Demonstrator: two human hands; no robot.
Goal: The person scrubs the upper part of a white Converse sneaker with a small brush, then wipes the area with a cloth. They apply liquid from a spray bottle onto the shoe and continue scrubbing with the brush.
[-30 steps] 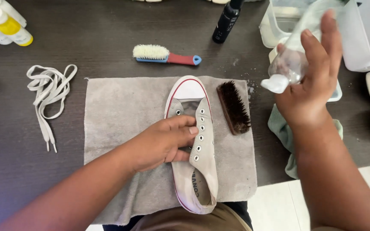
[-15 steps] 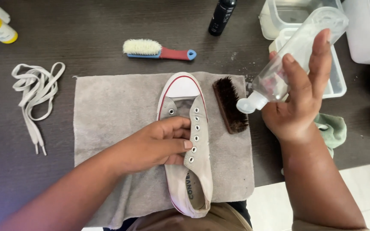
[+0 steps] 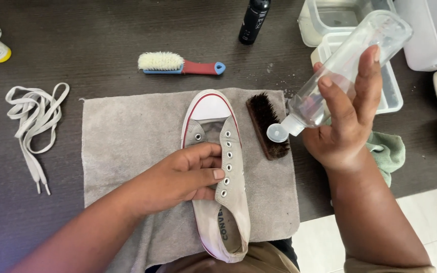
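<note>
Tipping further than it did half a second ago, the clear squeeze bottle (image 3: 347,68) now slants with its open flip cap lowest, the nozzle hanging just above the dark bristle brush (image 3: 268,125) rather than off to its right. A second back the same bottle was held high and nearly hidden against the containers; it has since come down and leftward toward the shoe. The right hand (image 3: 347,124) is clamped round the bottle's lower body, thumb on the near side and fingers wrapped over the far side. Whether any liquid is leaving the nozzle is hard to tell at this sharpness.

The left hand (image 3: 185,177) has barely shifted: it lies pressed on the pale canvas sneaker (image 3: 226,202), fingers curled over the left flap and tucked into the unlaced opening beside the row of eyelets. The sneaker lies lengthwise on the grey towel (image 3: 122,141), white toe cap pointing away, heel toward the person. The bottle's nozzle sits to the right of the shoe, apart from it, with the dark brush between them.

Further off, the loose white laces (image 3: 34,124) lie left of the towel, a pale-bristled brush with a red and blue handle (image 3: 180,64) beyond it, and a green cloth (image 3: 391,151) under the right wrist.
</note>
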